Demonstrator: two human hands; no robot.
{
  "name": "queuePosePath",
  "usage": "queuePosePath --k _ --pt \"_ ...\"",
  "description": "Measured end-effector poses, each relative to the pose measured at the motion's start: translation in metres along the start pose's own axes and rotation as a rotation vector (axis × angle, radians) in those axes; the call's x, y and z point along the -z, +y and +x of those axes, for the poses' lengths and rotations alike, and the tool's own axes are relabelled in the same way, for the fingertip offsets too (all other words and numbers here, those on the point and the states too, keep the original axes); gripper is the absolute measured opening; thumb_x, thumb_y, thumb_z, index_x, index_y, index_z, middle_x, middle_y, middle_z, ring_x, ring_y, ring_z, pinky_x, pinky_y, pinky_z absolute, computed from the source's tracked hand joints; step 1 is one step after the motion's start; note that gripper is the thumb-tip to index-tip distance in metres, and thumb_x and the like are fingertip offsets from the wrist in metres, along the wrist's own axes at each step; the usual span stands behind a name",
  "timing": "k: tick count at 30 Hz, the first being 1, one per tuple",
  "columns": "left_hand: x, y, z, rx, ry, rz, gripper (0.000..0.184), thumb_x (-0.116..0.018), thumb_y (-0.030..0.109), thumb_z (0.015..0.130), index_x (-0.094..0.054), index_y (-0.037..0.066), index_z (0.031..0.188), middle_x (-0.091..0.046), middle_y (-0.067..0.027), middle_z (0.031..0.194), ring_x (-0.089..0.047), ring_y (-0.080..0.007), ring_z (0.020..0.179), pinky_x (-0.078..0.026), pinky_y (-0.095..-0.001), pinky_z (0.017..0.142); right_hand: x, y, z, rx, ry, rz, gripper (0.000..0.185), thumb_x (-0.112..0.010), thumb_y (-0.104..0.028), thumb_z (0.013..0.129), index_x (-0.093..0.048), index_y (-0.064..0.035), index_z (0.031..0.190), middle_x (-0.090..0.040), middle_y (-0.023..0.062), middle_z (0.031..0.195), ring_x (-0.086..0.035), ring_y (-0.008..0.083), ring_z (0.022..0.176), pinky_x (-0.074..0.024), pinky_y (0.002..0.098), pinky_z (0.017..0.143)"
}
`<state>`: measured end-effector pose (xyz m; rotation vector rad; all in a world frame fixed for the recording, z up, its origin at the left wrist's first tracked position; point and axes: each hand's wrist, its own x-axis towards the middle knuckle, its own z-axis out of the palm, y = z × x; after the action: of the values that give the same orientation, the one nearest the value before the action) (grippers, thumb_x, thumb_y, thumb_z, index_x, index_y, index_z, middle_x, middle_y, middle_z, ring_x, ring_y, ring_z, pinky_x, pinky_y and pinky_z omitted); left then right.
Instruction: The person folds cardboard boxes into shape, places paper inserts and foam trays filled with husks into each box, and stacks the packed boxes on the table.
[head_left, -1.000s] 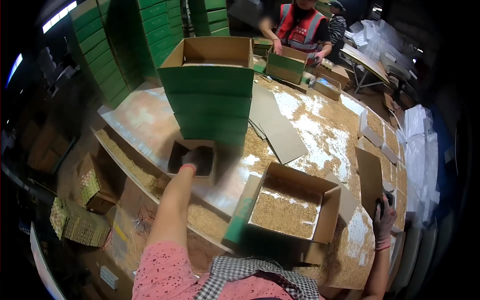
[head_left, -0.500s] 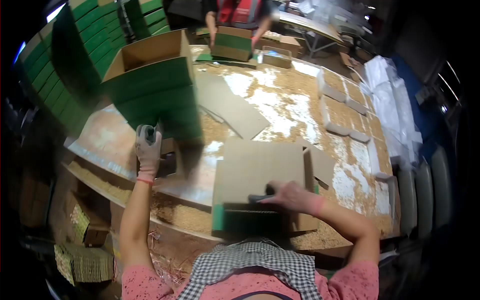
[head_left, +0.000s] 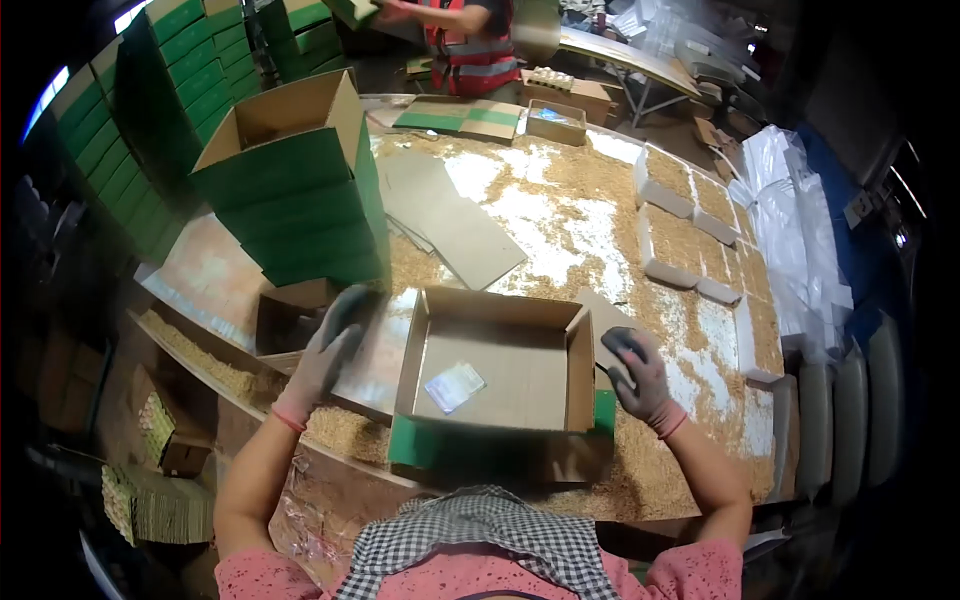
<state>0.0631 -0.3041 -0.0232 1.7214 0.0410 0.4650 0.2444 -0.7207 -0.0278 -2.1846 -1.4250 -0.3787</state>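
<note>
An open cardboard box (head_left: 500,365) with a green outer front stands before me. On its inner bottom, a small clear packet with printing (head_left: 455,387) lies toward the left. My left hand (head_left: 335,345), in a dark-palmed glove, hovers just left of the box with fingers apart and nothing in them. To the box's right is my right hand (head_left: 638,375), gloved too, fingers loosely bent and apart, near a flat cardboard piece (head_left: 597,315). A smaller open carton (head_left: 285,315) sits beyond my left hand, its dark contents unclear.
Stacked green boxes (head_left: 300,205) rise at left, beside flat cardboard sheets (head_left: 455,215). White trays of brown grain-like material (head_left: 670,245) line the right side of the strewn table (head_left: 560,215). Across it, a person in a red vest (head_left: 470,55) reaches toward more green boxes (head_left: 175,60).
My left hand has come from the small carton toward the box; my right hand has moved right, off it. The box interior and packet now show. The person opposite has lifted a green box leftward.
</note>
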Motion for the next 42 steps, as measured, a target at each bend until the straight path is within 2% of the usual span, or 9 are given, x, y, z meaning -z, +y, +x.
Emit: queuePosePath --k 2,6,11,17,24,30,35,41,42 --pt "0.016 -0.091 -0.013 0.457 -0.248 0.04 0.054 -0.048 0.021 0.094 -0.031 0.008 0.144 -0.041 -0.0124 0.141 -0.04 -0.025 0.13 -0.036 -0.0352 0.106 -0.057 -0.006 -0.003 0.026 -0.124 0.073 0.052 -0.067 -0.024 0.078 -0.053 -0.0033 0.123 -0.048 0.0197 0.128 -0.042 0.038 0.122 -0.0383 0.0496 0.102" --pt "-0.086 -0.069 -0.013 0.466 -0.3 0.683 0.109 -0.07 0.041 0.079 0.005 0.004 0.148 -0.034 -0.0263 0.143 -0.051 -0.0397 0.118 -0.044 -0.0394 0.097 -0.131 -0.055 0.03 0.105 -0.311 0.102 0.051 -0.065 -0.026 0.079 -0.05 -0.0064 0.124 -0.046 0.0209 0.129 -0.04 0.037 0.124 -0.0285 0.0513 0.108" --pt "-0.069 -0.104 -0.018 0.336 -0.243 0.643 0.116 -0.07 0.056 0.071 -0.002 -0.002 0.146 -0.05 -0.0297 0.126 -0.059 -0.0421 0.102 -0.049 -0.0421 0.088 -0.149 -0.025 -0.035 -0.798 0.064 0.651 0.068 -0.049 -0.027 0.094 -0.016 0.0044 0.145 -0.023 0.0245 0.148 -0.027 0.0357 0.135 -0.0232 0.0388 0.112" --pt "-0.056 -0.078 0.014 0.156 -0.192 0.221 0.092 -0.069 0.03 0.081 -0.011 -0.003 0.146 -0.038 -0.0274 0.139 -0.045 -0.0353 0.125 -0.038 -0.0365 0.103 -0.093 -0.056 0.054 -1.11 0.483 1.202 0.049 -0.064 -0.016 0.087 -0.048 -0.0024 0.131 -0.053 0.0045 0.119 -0.05 0.0158 0.112 -0.0423 0.0304 0.098" --pt "0.154 0.043 0.09 -0.611 0.589 -0.22 0.058 -0.05 0.018 0.095 -0.025 0.001 0.145 -0.036 -0.0117 0.143 -0.038 -0.0214 0.129 -0.03 -0.0325 0.107 -0.014 0.124 0.228 -0.282 0.566 1.316 0.045 -0.042 -0.025 0.099 -0.041 -0.0011 0.138 -0.046 0.0099 0.138 -0.046 0.0216 0.123 -0.0368 0.0327 0.106" --pt "0.244 -0.027 0.144 -0.003 0.547 -0.233 0.064 -0.057 -0.003 0.085 -0.033 0.006 0.143 -0.047 -0.0067 0.132 -0.045 -0.0193 0.121 -0.035 -0.0296 0.104 -0.08 0.065 0.428 -0.387 0.338 1.43 0.049 -0.045 -0.035 0.097 -0.045 -0.0035 0.134 -0.051 0.011 0.131 -0.051 0.0236 0.118 -0.0413 0.0362 0.101" --pt "0.226 -0.011 0.13 -0.345 0.538 0.048 0.072 -0.051 -0.004 0.086 -0.017 0.007 0.148 -0.041 -0.0104 0.138 -0.042 -0.022 0.123 -0.033 -0.0319 0.105 -0.167 -0.013 0.497 -0.438 -0.066 1.486 0.053 -0.049 -0.043 0.094 -0.048 -0.0054 0.131 -0.055 0.0118 0.126 -0.054 0.0251 0.114 -0.0451 0.0391 0.097" --pt "0.262 -0.059 0.122 -0.194 0.598 -0.018 0.055 -0.042 0.01 0.097 -0.019 0.007 0.147 -0.034 -0.0092 0.144 -0.036 -0.0212 0.13 -0.03 -0.0315 0.108 -0.152 -0.04 0.446 -0.333 -0.249 1.548 0.063 -0.048 -0.052 0.092 -0.042 -0.0084 0.137 -0.049 0.0112 0.133 -0.05 0.0257 0.118 -0.0421 0.0404 0.099" --pt "0.268 -0.075 0.102 -0.143 0.616 -0.03 0.055 -0.042 0.012 0.098 -0.02 0.007 0.147 -0.033 -0.0094 0.145 -0.035 -0.0217 0.13 -0.029 -0.0319 0.109 -0.14 -0.035 0.419 -0.678 -0.257 1.739 0.065 -0.047 -0.052 0.093 -0.038 -0.0091 0.141 -0.045 0.0106 0.139 -0.048 0.0258 0.121 -0.0395 0.0401 0.101"
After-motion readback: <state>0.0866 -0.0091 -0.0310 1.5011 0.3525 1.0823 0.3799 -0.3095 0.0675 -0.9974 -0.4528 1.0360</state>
